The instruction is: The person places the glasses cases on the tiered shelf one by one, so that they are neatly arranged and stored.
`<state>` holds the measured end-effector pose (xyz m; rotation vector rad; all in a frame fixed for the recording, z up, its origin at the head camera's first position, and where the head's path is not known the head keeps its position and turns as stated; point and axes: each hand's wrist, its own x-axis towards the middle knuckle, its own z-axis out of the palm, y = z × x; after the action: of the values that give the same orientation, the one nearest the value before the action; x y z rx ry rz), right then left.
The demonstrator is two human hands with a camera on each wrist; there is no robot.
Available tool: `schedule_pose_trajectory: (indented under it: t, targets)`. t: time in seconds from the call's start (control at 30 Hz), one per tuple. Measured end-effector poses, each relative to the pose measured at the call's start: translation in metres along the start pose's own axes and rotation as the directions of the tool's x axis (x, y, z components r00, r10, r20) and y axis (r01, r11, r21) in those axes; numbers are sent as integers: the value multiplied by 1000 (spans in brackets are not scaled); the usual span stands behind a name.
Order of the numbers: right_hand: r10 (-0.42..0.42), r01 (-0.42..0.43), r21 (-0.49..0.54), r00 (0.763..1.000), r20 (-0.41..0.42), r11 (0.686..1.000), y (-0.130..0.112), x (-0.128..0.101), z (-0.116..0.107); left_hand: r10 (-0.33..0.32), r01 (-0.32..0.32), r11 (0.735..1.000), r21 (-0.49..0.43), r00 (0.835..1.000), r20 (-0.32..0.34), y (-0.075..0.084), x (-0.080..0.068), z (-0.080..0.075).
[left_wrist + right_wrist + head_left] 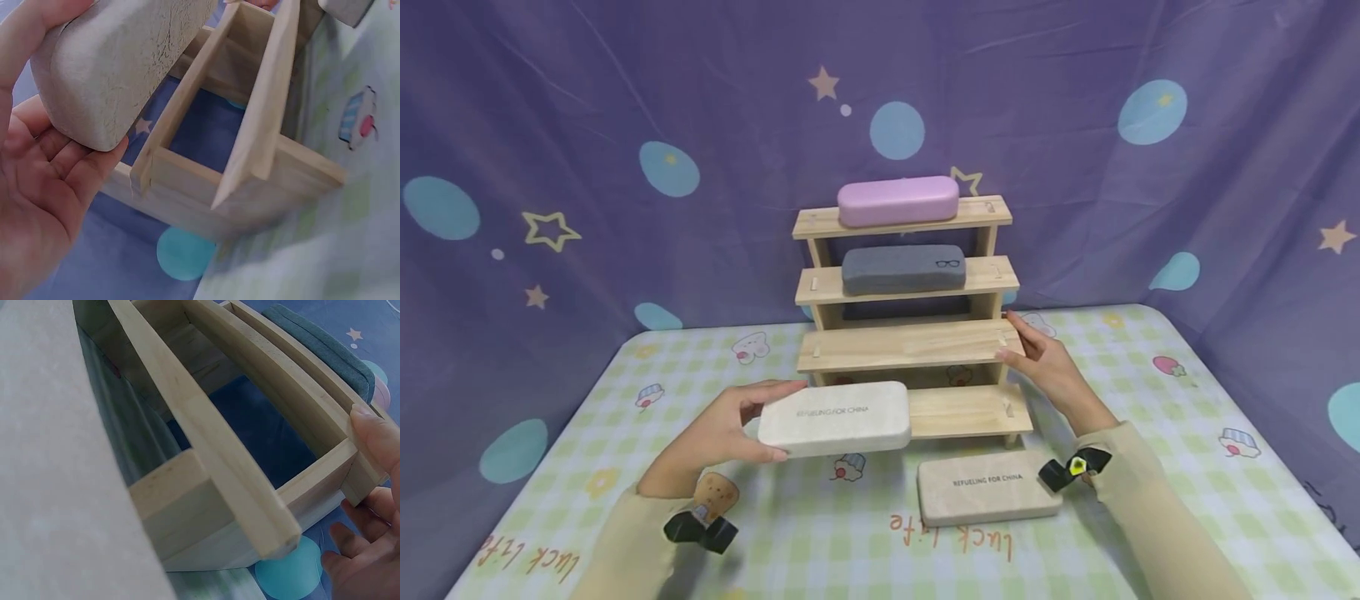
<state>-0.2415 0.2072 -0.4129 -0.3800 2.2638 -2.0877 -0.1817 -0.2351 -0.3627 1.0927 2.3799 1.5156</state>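
Two cases already on the wooden rack (904,346)'s upper tiers; my left hand (718,435) grips a beige case (835,417) in front of its lowest tier, right hand (1047,367), fingers straight, steadies its right end, second beige case (987,487) still lies on the table before the rack.
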Motion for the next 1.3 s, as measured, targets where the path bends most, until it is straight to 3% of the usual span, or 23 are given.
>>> schedule_pose_trajectory:
  t: [0.33,0.7,0.9,1.07,1.3]
  targets:
    - [13,-13,-4,1000,4,1000,3,1,-3,42,-42,999,0,999,-8,2,37,-2]
    - [8,-8,5,1000,9,1000,4,1,-1,-47,46,999,-18,999,-8,6,69,2]
    - [2,-2,13,1000,8,1000,3,1,-1,-50,50,994,-93,999,-3,6,88,6]
    - [3,-3,4,1000,9,1000,4,2,-1,-48,49,994,-103,999,18,4,104,9]
    - [2,-2,-8,1000,6,1000,3,2,-1,-89,92,986,-143,996,27,0,119,14]
